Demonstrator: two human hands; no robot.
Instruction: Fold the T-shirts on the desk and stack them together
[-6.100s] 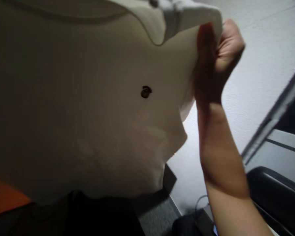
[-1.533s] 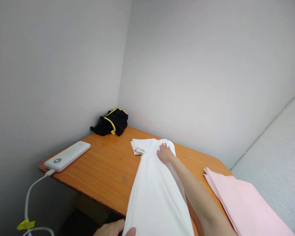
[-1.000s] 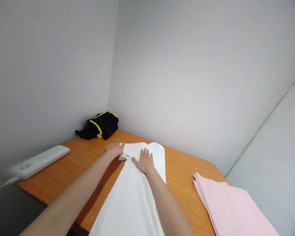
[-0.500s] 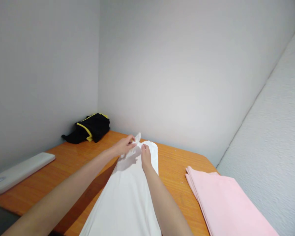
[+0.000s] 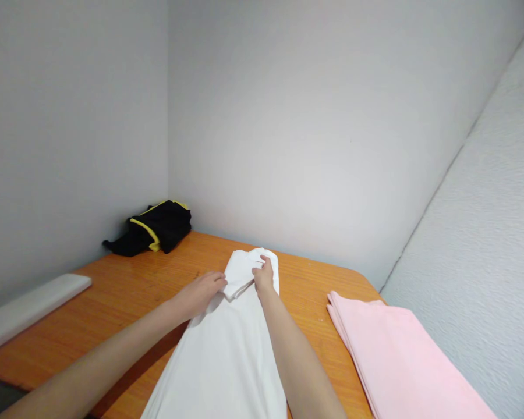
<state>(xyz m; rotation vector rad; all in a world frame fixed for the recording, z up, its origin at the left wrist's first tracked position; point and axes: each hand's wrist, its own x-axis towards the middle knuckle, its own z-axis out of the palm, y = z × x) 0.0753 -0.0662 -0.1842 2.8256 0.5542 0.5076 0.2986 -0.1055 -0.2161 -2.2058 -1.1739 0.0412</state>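
A white garment (image 5: 225, 355) lies lengthwise on the orange wooden table (image 5: 126, 297), its far end near the wall. A sleeve flap is folded over onto its top end. My left hand (image 5: 201, 289) rests on the left edge of that flap, fingers closed on the cloth. My right hand (image 5: 264, 276) presses the flap's right side with fingers bent, pinching the fabric.
A folded pink cloth (image 5: 397, 355) lies to the right on the table. A black garment with yellow trim (image 5: 155, 227) sits in the far corner. A white power bank (image 5: 30, 308) lies at the left edge. Grey walls close in behind and on the right.
The sleeve, lifted between both hands half a second ago, now lies folded flat on the garment's top. My left hand has drawn back a little to the left.
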